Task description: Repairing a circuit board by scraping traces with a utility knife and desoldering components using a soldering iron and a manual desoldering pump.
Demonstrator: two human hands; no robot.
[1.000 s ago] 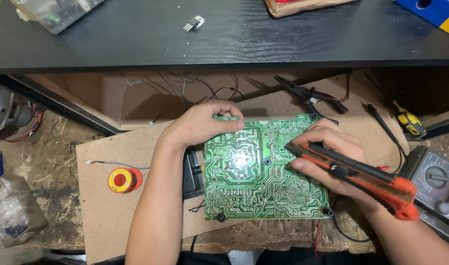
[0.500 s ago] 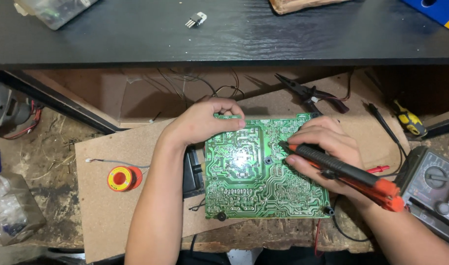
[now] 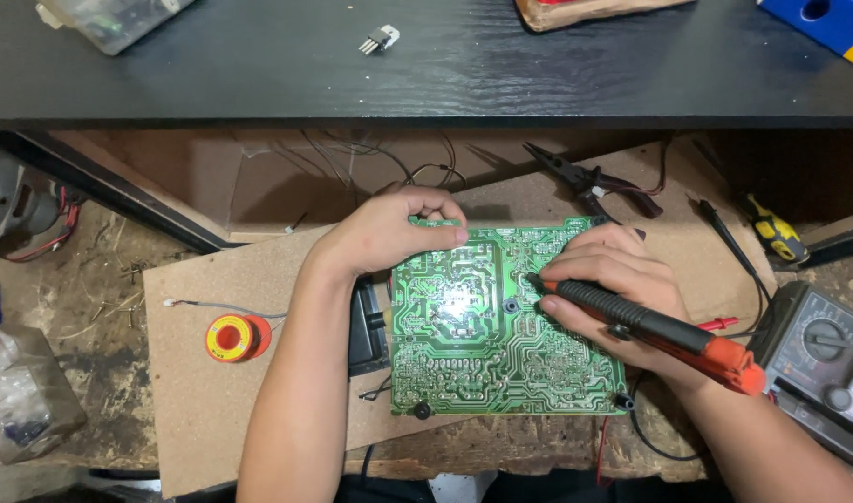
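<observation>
Fingers of the left hand curl over the top edge of a green circuit board, pressing it down onto a brown sheet of fibreboard. The right hand is wrapped around a soldering iron with a black grip and an orange end; its tip touches the board near the middle. A red-and-yellow solder spool sits to the left, well apart from the board. Black-handled pliers lie just beyond the board's top right corner, and a meter with a dial rests at the right.
</observation>
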